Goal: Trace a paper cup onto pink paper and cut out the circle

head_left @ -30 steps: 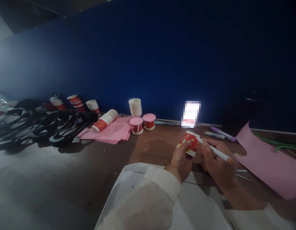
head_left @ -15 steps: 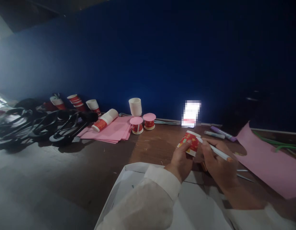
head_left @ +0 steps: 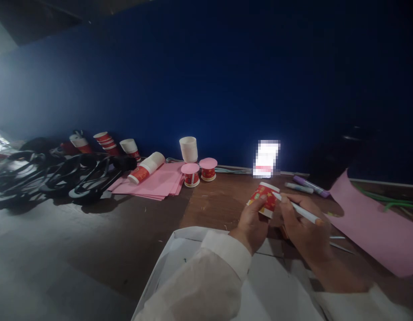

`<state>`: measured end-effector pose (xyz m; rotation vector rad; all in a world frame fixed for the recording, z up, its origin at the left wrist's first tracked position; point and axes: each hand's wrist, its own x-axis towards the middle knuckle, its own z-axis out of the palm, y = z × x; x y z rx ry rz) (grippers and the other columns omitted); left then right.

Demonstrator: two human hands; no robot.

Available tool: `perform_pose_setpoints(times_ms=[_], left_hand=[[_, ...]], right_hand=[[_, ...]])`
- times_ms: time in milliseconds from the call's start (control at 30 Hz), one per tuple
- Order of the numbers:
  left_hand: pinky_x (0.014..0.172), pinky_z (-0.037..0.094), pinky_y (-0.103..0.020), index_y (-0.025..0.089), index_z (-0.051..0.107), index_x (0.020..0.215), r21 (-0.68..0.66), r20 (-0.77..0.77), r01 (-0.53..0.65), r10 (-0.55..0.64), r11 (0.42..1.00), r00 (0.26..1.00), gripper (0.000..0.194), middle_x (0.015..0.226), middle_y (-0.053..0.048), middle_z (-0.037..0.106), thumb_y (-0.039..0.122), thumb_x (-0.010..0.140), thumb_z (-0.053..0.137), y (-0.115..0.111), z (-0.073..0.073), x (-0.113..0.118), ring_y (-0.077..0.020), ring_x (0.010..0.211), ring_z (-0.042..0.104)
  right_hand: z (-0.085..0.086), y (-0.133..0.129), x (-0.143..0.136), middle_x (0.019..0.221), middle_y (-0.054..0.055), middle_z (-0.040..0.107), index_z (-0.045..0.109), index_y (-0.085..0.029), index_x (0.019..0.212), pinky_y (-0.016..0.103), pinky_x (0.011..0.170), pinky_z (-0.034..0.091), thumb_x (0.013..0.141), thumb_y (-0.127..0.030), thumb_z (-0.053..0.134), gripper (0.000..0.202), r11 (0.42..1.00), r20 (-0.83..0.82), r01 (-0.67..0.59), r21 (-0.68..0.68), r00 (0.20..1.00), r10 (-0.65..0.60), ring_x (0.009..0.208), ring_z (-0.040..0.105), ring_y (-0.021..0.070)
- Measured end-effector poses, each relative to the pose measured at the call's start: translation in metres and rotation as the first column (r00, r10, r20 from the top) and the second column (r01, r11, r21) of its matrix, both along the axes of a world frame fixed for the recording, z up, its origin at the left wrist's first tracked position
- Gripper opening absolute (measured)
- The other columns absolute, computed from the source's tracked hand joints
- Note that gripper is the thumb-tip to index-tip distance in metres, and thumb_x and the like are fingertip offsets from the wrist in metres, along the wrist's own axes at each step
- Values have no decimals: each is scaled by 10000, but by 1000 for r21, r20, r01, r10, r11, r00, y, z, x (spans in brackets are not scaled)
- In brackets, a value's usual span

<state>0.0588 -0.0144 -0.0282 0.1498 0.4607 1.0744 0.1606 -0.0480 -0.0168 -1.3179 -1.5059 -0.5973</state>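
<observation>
My left hand [head_left: 255, 223] is closed around a red paper cup [head_left: 268, 200] with yellow stars and white edges, holding it tilted above the table. In my right hand [head_left: 304, 225] is a white marker pen [head_left: 304, 212] with an orange end, gripped between thumb and fingers. The pen's tip points at the cup's right side; whether it touches the surface I cannot tell. Beyond the hands lie a purple marker [head_left: 311, 186] and a whitish marker [head_left: 299, 187]. A lit phone [head_left: 266, 159], blurred out, leans at the wall behind the cup.
Two red cups topped with pink discs [head_left: 190, 168] stand left of the hands, before a white cup stack [head_left: 188, 149]. Further left are pink sheets [head_left: 153, 187] under lying cups and black strappy objects [head_left: 89, 178]. Pink paper [head_left: 380, 232] curls at right. A white box lid [head_left: 179, 249] sits below my arms.
The marker's tip has shifted slightly left towards the cup's side. My left hand and the cup stay practically where they were.
</observation>
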Motion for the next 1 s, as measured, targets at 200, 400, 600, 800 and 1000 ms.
perform_pose_setpoints(times_ms=[200, 400, 600, 800, 1000], left_hand=[[864, 531, -282, 128, 744, 880, 5, -26, 9, -9, 1000, 1000, 178, 892, -83, 751, 218, 740, 805, 1, 0, 0, -176, 816, 705], [813, 532, -267, 133, 738, 848, 3, -36, -7, 7, 1000, 999, 171, 860, -70, 747, 217, 721, 814, 1, -1, -1, -163, 776, 691], [827, 529, -267, 110, 749, 877, -5, -27, 14, -14, 1000, 1000, 203, 894, -89, 746, 222, 722, 817, 1, -1, -2, -168, 794, 700], [823, 541, -264, 127, 738, 879, -10, -23, 4, -5, 1000, 1000, 172, 895, -85, 750, 219, 746, 799, 3, -4, -1, -165, 797, 697], [807, 540, -248, 129, 739, 874, 4, -21, -6, 6, 1000, 1000, 173, 874, -78, 750, 228, 749, 805, 4, -5, 0, -161, 801, 700]], right_hand=[[-1, -1, -2, 844, 76, 782, 728, -182, 925, 344, 736, 534, 990, -323, 577, 216, 1000, -2, -3, -9, 1000, 3, 754, 727, 219], [-4, -1, -1, 860, 77, 780, 724, -183, 931, 358, 736, 529, 987, -317, 583, 202, 1000, 23, -20, -23, 1000, 20, 759, 722, 228], [-5, 0, -1, 854, 71, 779, 723, -195, 934, 356, 730, 534, 983, -318, 582, 193, 1000, 28, -12, -29, 1000, 13, 758, 726, 227], [-4, 0, -3, 836, 71, 776, 718, -189, 920, 359, 717, 530, 984, -308, 584, 190, 1000, 52, -14, -5, 999, 14, 740, 721, 231], [-4, -1, -4, 829, 71, 774, 718, -185, 920, 359, 725, 531, 989, -319, 569, 211, 1000, 44, -23, -17, 999, 24, 741, 720, 228]])
